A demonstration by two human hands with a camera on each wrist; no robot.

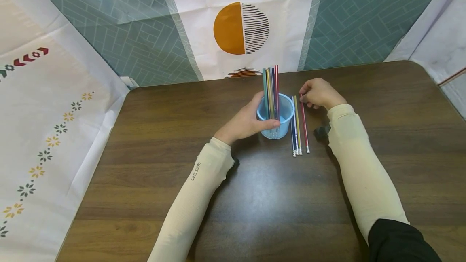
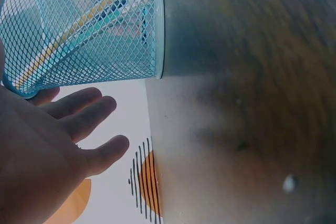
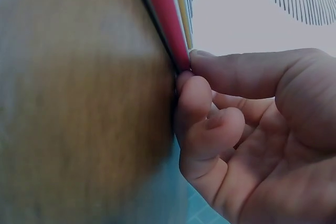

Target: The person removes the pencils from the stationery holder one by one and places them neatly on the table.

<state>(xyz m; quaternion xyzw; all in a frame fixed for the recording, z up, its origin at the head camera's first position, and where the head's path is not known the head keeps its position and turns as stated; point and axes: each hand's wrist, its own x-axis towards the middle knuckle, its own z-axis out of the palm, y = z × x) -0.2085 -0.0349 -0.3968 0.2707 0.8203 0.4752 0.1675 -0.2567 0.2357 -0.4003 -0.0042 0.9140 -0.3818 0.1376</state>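
My left hand (image 1: 248,119) holds a light blue mesh pencil cup (image 1: 274,134) near its rim, with the thumb across the front and other fingers behind. The cup stands upright, and several pencils (image 1: 270,88) lean in it, teal, yellow and red among them. To the right of the cup, my right hand (image 1: 320,94) pinches the far end of a red pencil (image 1: 304,126) between thumb and fingertips, low at the tabletop. In the right wrist view that red pencil (image 3: 163,3) meets the fingertips. Between cup and red pencil lie blue, white and yellow pencils (image 1: 296,128), eraser ends toward me.
The brown wooden table (image 1: 153,165) ends at a far edge just beyond the hands. Behind it hangs a teal and white patterned cloth (image 1: 196,23). A white cloth with flower motifs (image 1: 43,132) covers the left side. Dark wrist-camera parts (image 1: 322,132) show beneath the right cuff.
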